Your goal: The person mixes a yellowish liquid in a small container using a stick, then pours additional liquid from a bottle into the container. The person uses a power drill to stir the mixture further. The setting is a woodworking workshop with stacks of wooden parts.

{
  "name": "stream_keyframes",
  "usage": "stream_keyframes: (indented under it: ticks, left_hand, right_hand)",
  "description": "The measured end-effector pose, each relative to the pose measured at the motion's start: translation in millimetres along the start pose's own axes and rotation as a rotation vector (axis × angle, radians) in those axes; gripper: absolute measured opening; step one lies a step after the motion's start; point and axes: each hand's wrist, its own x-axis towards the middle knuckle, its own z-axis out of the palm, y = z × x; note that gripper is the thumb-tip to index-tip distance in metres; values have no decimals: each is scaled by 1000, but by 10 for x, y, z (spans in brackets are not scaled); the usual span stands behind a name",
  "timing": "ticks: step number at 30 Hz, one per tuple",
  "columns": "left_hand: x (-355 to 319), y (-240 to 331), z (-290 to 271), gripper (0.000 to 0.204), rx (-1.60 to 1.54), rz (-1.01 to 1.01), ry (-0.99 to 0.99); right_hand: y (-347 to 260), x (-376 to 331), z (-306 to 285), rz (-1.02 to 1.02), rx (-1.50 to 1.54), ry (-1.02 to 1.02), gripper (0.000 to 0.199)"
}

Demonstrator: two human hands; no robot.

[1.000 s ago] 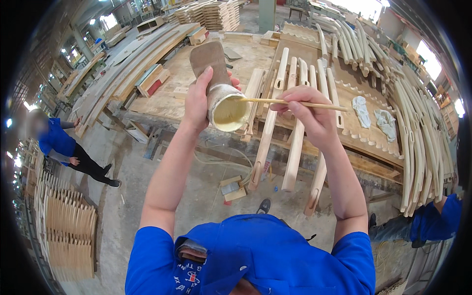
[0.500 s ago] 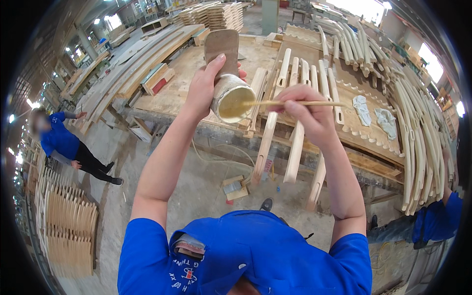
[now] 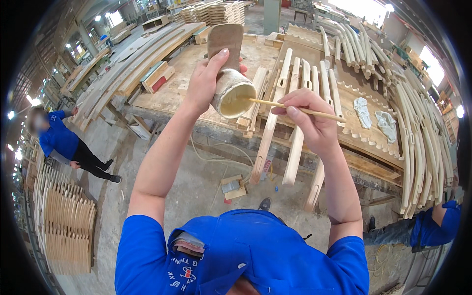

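Left hand (image 3: 204, 83): wrapping around a small glue-crusted pot (image 3: 232, 91), upper centre of the frame, holding it tipped so the mouth is facing the person. Right hand (image 3: 307, 118): fingers pressed together, pinching a thin wooden stick (image 3: 295, 109), whose tip is dipping into the pot's pale contents.

Risk, as judged: the pot is tilting steeply, so the contents are likely to be running over the rim onto the wrist or floor; a loaded stick could be dripping on the way out.

Surface: a workbench (image 3: 177, 93) across the upper frame, carrying long pale wooden rails (image 3: 270, 128) overhanging its near edge.

Room: a woodworking shop, with stacked curved parts (image 3: 64, 221) at lower left and a co-worker in blue (image 3: 61, 142) crouching at left.
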Motion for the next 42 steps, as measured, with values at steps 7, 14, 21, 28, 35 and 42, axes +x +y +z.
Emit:
stream_keyframes:
  ticks: [7, 14, 21, 28, 35, 42]
  left_hand:
    - [42, 50, 27, 42, -13, 24, 34]
    - [61, 94, 47, 44, 26, 55, 19]
    - [72, 111, 94, 44, 45, 78, -38]
    - [58, 144, 157, 46, 3, 44, -30]
    - [46, 143, 150, 44, -119, 122, -86]
    - [42, 154, 184, 44, -100, 132, -79]
  right_hand:
    - [2, 11, 9, -15, 106, 89, 8]
    - [10, 29, -30, -21, 25, 56, 9]
    - [-27, 95, -43, -80, 97, 70, 9]
    - [-63, 137, -60, -109, 124, 87, 9]
    - [-128, 133, 14, -54, 158, 149, 8]
    - [-95, 108, -11, -121, 201, 175, 8]
